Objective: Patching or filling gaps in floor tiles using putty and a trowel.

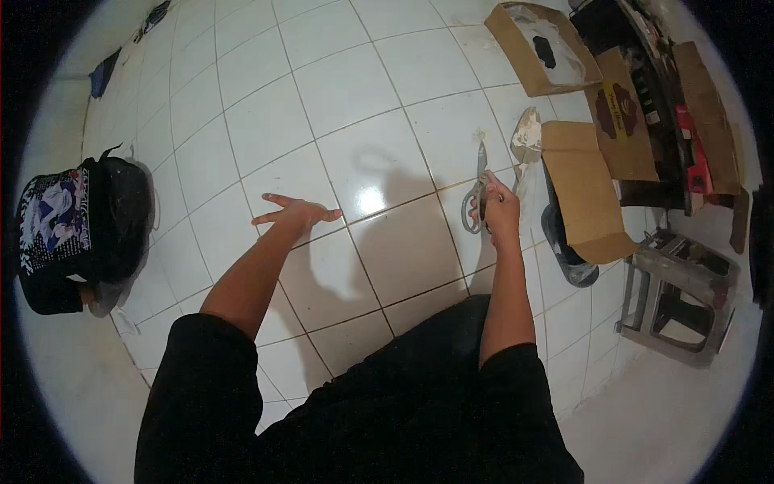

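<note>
My right hand is closed round a pair of grey-handled scissors. Their blades are together and point away from me, above the white tiles. One handle loop shows to the left of the fingers. To the left, my left hand is stretched out over the floor with its fingers spread and nothing in it. I cannot tell whether it touches the tiles. A pale, brown-patched object lies just beyond and to the right of the scissors.
An open cardboard box with clear plastic and a dark item stands far right. Nearer are a cardboard flap, a dark sandal and a grey plastic stool. A black printed bag sits by the left wall.
</note>
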Available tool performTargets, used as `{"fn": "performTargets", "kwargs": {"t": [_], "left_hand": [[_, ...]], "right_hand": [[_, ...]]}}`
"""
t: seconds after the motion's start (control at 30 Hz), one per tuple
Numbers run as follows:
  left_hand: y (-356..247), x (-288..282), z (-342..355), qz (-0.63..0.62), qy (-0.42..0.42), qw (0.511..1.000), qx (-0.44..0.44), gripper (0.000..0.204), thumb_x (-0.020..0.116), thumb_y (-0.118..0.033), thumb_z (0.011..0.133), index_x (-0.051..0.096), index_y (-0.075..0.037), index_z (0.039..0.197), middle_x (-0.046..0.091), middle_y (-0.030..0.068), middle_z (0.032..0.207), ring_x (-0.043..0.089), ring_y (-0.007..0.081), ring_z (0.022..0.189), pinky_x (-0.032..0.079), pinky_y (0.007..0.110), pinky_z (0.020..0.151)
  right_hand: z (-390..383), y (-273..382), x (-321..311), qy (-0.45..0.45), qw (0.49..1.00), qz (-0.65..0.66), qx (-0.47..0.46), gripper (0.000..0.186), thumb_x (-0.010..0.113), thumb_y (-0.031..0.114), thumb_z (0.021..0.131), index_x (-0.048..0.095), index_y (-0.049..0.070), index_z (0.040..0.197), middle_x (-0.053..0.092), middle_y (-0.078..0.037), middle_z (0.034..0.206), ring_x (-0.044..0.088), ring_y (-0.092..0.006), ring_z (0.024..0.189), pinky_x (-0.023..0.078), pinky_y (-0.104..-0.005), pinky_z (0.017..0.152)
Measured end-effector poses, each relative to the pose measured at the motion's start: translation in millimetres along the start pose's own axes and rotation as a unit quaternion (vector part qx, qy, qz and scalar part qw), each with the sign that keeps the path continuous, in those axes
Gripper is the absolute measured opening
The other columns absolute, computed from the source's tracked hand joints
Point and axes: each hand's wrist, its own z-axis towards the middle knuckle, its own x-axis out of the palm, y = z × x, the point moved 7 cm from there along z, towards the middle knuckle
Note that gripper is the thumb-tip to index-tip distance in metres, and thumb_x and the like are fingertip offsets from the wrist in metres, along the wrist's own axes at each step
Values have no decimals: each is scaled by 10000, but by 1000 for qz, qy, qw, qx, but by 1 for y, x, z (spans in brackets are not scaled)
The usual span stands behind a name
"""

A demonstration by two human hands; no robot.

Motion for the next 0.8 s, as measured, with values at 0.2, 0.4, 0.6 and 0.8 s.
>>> {"fn": "performTargets", "kwargs": {"t": [0.2,0.4,0.6,0.8], "left_hand": [[-6,-4,-15,1,9,1000,-15,913,503,-846,841,442,-270,1546,-233,403,1575,-260,725,1352,76,891,1018],[-7,-5,-19,4,15,1000,-4,923,500,-854,836,415,-285,1558,-232,386,1585,-206,750,1352,61,887,1028],[-9,-9,-33,-25,8,1000,15,914,512,-863,820,464,-291,1532,-230,384,1588,-258,744,1336,65,904,999],[-7,-4,-23,14,18,999,45,974,515,-908,769,446,-316,1540,-225,380,1593,-206,772,1332,78,888,1023]], "right_hand": [[5,-7,-4,2,1000,-17,-12,399,504,202,1080,556,63,1450,656,-100,754,590,-135,529,496,-292,475],[-1,-3,8,26,999,-12,-13,394,502,188,1078,561,52,1444,641,-90,739,566,-128,512,499,-286,473],[-2,2,-4,-24,999,20,-14,386,498,167,1071,577,50,1431,649,-92,797,597,-138,567,521,-292,489],[-7,7,0,-20,999,-34,-20,374,506,165,1066,602,59,1412,658,-77,828,603,-126,585,511,-290,494]]}}
